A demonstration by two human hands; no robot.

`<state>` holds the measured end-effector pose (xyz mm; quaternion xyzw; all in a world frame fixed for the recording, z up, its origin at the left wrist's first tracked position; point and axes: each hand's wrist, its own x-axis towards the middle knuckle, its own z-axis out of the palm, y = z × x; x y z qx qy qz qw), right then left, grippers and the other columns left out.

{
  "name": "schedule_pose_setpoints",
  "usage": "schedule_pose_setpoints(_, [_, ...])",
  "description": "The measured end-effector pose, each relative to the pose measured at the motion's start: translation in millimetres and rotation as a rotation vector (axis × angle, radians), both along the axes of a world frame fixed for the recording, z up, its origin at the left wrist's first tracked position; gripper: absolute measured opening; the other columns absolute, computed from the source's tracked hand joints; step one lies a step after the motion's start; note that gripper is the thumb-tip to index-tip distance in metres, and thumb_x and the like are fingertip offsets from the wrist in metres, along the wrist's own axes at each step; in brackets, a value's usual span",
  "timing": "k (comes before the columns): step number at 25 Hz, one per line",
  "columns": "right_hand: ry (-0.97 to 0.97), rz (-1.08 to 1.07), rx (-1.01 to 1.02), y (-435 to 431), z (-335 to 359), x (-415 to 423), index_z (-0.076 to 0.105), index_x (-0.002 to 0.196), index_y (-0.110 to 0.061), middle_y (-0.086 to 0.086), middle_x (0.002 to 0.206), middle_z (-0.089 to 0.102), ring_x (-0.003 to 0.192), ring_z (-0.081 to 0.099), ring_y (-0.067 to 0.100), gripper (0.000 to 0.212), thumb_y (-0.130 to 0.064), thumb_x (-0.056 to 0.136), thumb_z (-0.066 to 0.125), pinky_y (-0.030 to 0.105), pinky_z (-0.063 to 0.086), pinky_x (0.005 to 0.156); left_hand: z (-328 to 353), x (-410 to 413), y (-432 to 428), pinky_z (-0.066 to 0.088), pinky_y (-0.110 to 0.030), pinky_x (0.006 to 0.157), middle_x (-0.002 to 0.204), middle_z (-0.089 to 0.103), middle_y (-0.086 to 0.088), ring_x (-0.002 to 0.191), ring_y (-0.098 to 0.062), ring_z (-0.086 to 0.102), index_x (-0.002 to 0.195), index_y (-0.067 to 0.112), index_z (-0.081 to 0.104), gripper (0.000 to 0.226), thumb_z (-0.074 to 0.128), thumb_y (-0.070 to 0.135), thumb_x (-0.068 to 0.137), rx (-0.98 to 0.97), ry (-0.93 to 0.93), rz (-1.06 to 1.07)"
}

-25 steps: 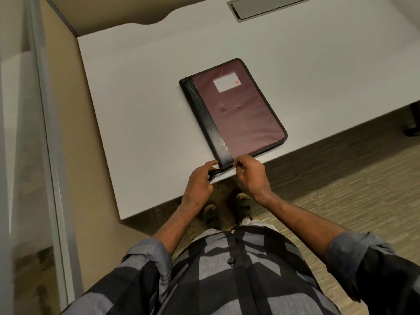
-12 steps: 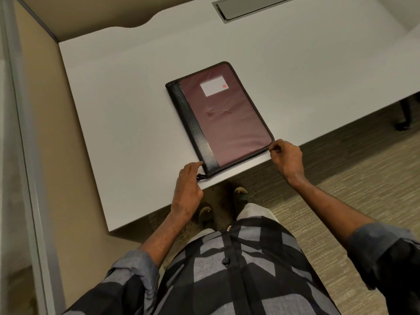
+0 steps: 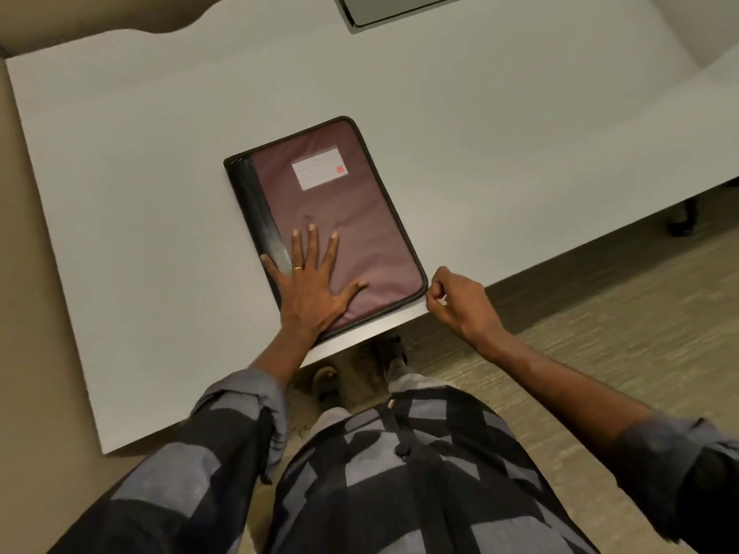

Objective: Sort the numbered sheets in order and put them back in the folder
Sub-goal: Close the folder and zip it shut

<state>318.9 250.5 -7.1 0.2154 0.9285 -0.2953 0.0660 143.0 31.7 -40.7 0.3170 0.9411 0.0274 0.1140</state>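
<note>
The grip of the right hand (image 3: 460,303) is clenched small. The fingers are curled in and the thumb meets the forefinger exactly at the near right corner of the maroon fabric zip folder with black spine and black piping (image 3: 360,217). The zip pull is too small to see, but by this position the hand most probably pinches it. The left hand (image 3: 310,281) makes no grip at all. It lies flat on the cover with the fingers spread, the palm near the spine, and presses the folder down.

The folder lies closed on the white table (image 3: 160,193), a little turned, with its near side along the table's front edge. The spine is at the left and a white label (image 3: 318,167) sits at the far end of the cover. No numbered sheets are visible, so they are probably inside.

The cover looks soft and padded, with some small dents in it, but it lies flat as if a stiff board is under the fabric. It is probably light and will slide easily on the smooth table, so the flat palm is useful. A good place to hold is the pull, and later the free right edge. The rounded corner may catch the slider. Loose sheets could slip out toward the floor.
</note>
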Motion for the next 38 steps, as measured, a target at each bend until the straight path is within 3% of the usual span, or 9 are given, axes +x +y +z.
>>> schedule_pose_setpoints(6, [0.030,0.236,0.018,60,-8,-45,0.049,0.088,-0.019,-0.001,0.078,0.060,0.069,0.054,0.020,0.016,-0.015,0.092,0.063,0.045,0.051,0.064,0,0,7,0.002,-0.081,0.111,0.171,-0.011,-0.007,0.157,-0.033,-0.010,0.164,0.031,0.003,0.101,0.027,0.091,0.085,-0.002,0.023,-0.004])
schedule_pose_setpoints(10, [0.096,0.404,0.020,89,-8,-94,0.047,0.089,-0.018,-0.002,0.079,0.060,0.069,0.053,0.021,0.016,-0.012,0.092,0.062,0.043,0.050,0.062,0,-1,8,0.002,-0.080,0.112,0.172,-0.008,-0.007,0.157,-0.033,-0.008,0.164,0.032,0.004,0.104,0.028,0.093,0.083,-0.041,0.007,-0.009])
schedule_pose_setpoints(16, [0.170,0.530,0.110,122,-18,-215,0.054,0.094,-0.010,0.007,0.086,0.061,0.078,0.053,0.028,0.004,-0.006,0.094,0.053,0.045,0.048,0.067,-3,-4,9,0.005,-0.080,0.112,0.172,-0.003,-0.009,0.158,-0.035,-0.004,0.164,0.031,0.010,0.110,0.029,0.097,0.078,-0.055,-0.017,-0.010])
schedule_pose_setpoints(23, [0.263,0.736,0.349,139,-12,-357,0.050,0.094,-0.007,0.012,0.082,0.050,0.073,0.046,0.029,0.026,0.017,0.084,0.047,0.036,0.032,0.055,-3,-10,8,0.007,-0.082,0.110,0.172,0.004,-0.009,0.158,-0.036,0.002,0.163,0.030,0.018,0.113,0.032,0.099,0.074,-0.030,-0.063,-0.013])
schedule_pose_setpoints(26, [0.266,1.040,0.440,130,-5,-403,0.050,0.097,-0.007,0.012,0.088,0.052,0.082,0.046,0.028,0.021,0.012,0.089,0.045,0.036,0.032,0.060,-7,-10,9,0.007,-0.083,0.109,0.171,0.007,-0.009,0.157,-0.036,0.005,0.162,0.031,0.022,0.113,0.035,0.100,0.074,0.006,-0.059,-0.012])
schedule_pose_setpoints(30, [0.283,1.328,0.457,97,-7,-448,0.049,0.100,-0.009,0.011,0.095,0.056,0.091,0.050,0.030,0.011,-0.001,0.097,0.043,0.047,0.048,0.071,-8,-12,7,0.009,-0.083,0.109,0.171,0.007,-0.009,0.158,-0.035,0.005,0.162,0.031,0.021,0.111,0.034,0.099,0.075,0.020,-0.054,-0.012])
schedule_pose_setpoints(34, [0.316,1.395,0.424,39,-7,-466,0.049,0.105,-0.010,0.010,0.101,0.056,0.097,0.051,0.029,0.015,-0.008,0.099,0.035,0.044,0.047,0.075,-11,-12,6,0.010,-0.083,0.108,0.172,0.005,-0.008,0.158,-0.035,0.003,0.162,0.032,0.018,0.111,0.033,0.099,0.075,0.021,-0.050,-0.011])
schedule_pose_setpoints(38, [0.329,1.402,0.364,-31,-7,-481,0.052,0.111,-0.009,0.009,0.107,0.060,0.102,0.052,0.028,0.032,-0.017,0.097,0.024,0.037,0.044,0.074,-14,-11,5,0.012,-0.082,0.107,0.172,0.005,-0.006,0.158,-0.034,0.001,0.162,0.033,0.017,0.109,0.033,0.098,0.076,0.042,-0.040,-0.012])
